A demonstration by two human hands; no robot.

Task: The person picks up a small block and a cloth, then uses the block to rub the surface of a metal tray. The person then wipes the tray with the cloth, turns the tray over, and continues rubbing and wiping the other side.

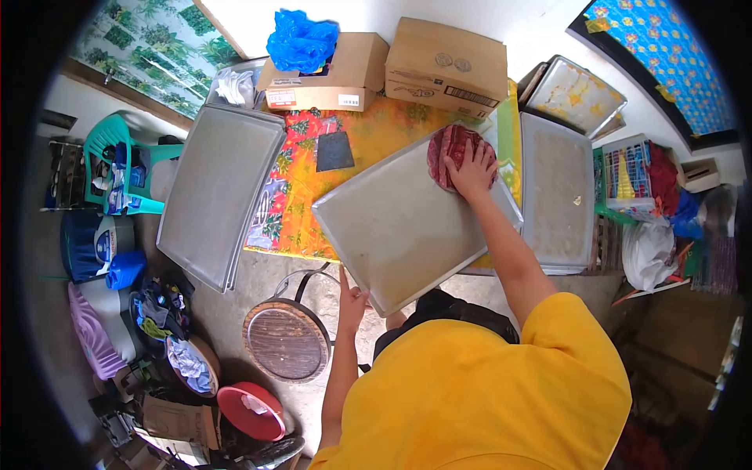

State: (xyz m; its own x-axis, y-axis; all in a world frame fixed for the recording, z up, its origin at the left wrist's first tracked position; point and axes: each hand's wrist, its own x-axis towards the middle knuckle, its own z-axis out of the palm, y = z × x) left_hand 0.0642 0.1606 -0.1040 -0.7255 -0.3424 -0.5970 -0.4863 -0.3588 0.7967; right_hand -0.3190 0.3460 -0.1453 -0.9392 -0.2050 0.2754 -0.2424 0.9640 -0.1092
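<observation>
On the table (376, 137) with a flowered cloth: four metal trays counted. The middle tray (407, 223) is tilted; left hand (352, 298) grips its near edge, right hand (472, 172) lies flat, fingers spread, on a red cloth (450, 153) at its far corner. Two cardboard boxes (446, 66) far. Concrete floor, clutter left; person's body hides the near table edge.
</observation>
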